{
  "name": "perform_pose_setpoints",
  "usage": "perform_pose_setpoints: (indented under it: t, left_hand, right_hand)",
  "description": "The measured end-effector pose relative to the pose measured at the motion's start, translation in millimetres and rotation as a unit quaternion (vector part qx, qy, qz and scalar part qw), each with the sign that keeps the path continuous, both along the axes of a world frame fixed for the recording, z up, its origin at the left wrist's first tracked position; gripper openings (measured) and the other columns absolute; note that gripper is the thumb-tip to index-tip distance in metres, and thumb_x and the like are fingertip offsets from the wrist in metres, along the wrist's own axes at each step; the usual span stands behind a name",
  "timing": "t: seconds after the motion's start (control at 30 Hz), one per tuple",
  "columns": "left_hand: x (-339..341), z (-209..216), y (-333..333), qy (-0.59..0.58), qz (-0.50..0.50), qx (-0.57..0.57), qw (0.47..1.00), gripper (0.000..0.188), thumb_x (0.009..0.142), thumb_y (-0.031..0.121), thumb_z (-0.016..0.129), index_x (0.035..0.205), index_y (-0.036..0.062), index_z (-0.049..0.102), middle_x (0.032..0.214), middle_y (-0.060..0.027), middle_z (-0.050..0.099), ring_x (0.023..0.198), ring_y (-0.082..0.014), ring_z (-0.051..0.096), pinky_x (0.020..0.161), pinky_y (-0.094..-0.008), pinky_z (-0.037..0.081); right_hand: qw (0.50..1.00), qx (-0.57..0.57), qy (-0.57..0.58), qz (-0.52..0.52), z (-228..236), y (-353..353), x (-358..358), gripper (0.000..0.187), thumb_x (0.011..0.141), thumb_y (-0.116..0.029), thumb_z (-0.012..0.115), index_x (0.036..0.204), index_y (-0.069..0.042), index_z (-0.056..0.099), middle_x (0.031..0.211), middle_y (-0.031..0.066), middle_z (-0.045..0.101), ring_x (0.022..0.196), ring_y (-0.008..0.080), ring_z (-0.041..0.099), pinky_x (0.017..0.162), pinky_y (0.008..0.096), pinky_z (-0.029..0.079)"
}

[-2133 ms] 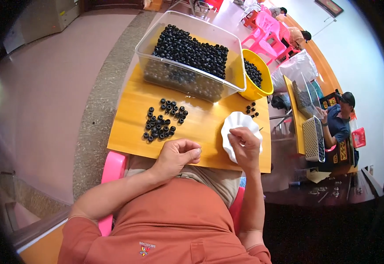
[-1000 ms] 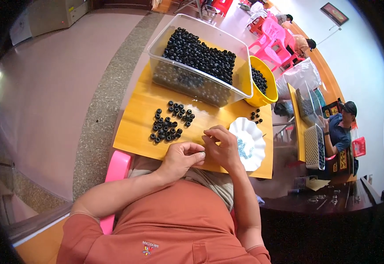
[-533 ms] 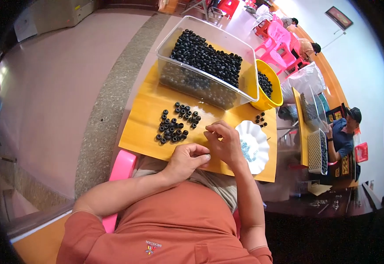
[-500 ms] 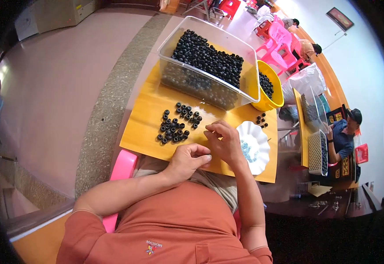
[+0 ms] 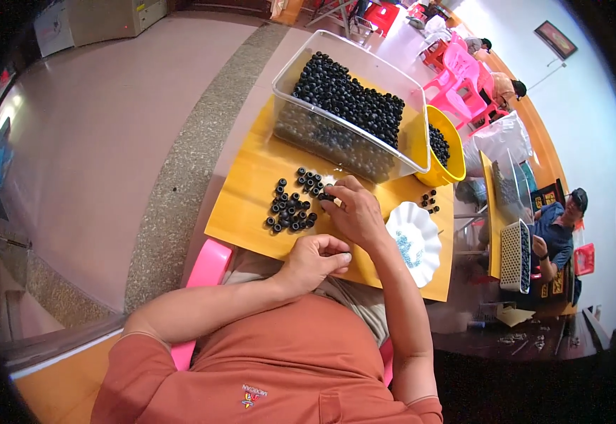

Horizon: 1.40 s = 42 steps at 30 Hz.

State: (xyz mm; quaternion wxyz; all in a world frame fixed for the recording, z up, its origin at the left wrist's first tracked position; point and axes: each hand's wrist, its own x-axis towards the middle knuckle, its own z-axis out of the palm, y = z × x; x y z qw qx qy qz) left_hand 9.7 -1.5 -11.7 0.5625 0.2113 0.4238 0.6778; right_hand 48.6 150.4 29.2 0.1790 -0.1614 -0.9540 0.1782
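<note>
My left hand (image 5: 311, 265) is closed in a pinch over the near edge of the yellow board; whatever lies between its thumb and finger is too small to make out. My right hand (image 5: 356, 214) reaches over the board, thumb and fingertips closed round a small black ring-shaped piece (image 5: 327, 194) at the right side of a loose cluster of black ring-shaped pieces (image 5: 292, 210). To the right of that hand sits a white scalloped dish (image 5: 429, 237) with small pale-blue bits (image 5: 410, 247) in it.
A clear plastic bin (image 5: 364, 159) heaped with black pieces stands at the board's far side, beside a yellow bucket (image 5: 456, 166) holding more. A few black pieces (image 5: 429, 201) lie beyond the dish. At right, another person (image 5: 555, 226) sits by a perforated white basket (image 5: 511, 265).
My right hand has moved away from my left hand, outward to the cluster, and its fingertips have closed on a black piece. My left hand keeps its pinch. The view has shifted slightly.
</note>
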Motion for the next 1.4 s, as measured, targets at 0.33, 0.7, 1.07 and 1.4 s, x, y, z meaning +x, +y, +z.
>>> perform_pose_setpoints:
  t: [0.33,0.7,1.07,1.4]
  left_hand:
    - [0,-1,0,0.011,0.001,0.005,1.0,0.019,0.087,0.006,0.066,0.102,-0.0038,0.061,0.089,-0.0069,0.065,0.079,-0.0119,0.064,0.073,-0.0249,0.056]
    - [1,2,-1,0.001,0.002,-0.002,1.0,0.019,0.086,0.006,0.067,0.101,-0.0038,0.061,0.09,-0.0067,0.065,0.079,-0.0117,0.064,0.073,-0.0244,0.055]
    - [0,1,0,0.031,-0.023,0.009,0.999,0.015,0.086,0.004,0.066,0.099,-0.0033,0.062,0.088,-0.0057,0.065,0.078,-0.0114,0.063,0.071,-0.0248,0.054]
    - [2,-2,-1,0.071,-0.064,0.028,0.995,0.014,0.086,0.005,0.066,0.097,-0.0032,0.063,0.087,-0.0045,0.066,0.077,-0.0107,0.062,0.07,-0.0247,0.052]
  right_hand:
    - [0.995,0.015,-0.1,-0.002,6,-2,-10,0.021,0.081,-0.02,0.066,0.098,-0.007,0.069,0.095,0.0101,0.061,0.084,0.0315,0.062,0.074,0.0409,0.048]
    - [0.997,0.004,-0.072,0.016,4,-2,-2,0.023,0.083,-0.023,0.064,0.098,-0.006,0.069,0.097,0.0128,0.062,0.085,0.0341,0.062,0.076,0.0422,0.049]
    - [0.998,-0.033,0.044,0.043,-10,3,19,0.021,0.071,-0.006,0.076,0.091,-0.004,0.07,0.09,0.0082,0.064,0.061,0.0172,0.06,0.056,0.0283,0.049]
    - [0.988,-0.144,0.007,0.056,4,-4,34,0.023,0.07,-0.001,0.069,0.093,-0.003,0.069,0.092,0.011,0.064,0.075,0.0258,0.064,0.065,0.0321,0.051]
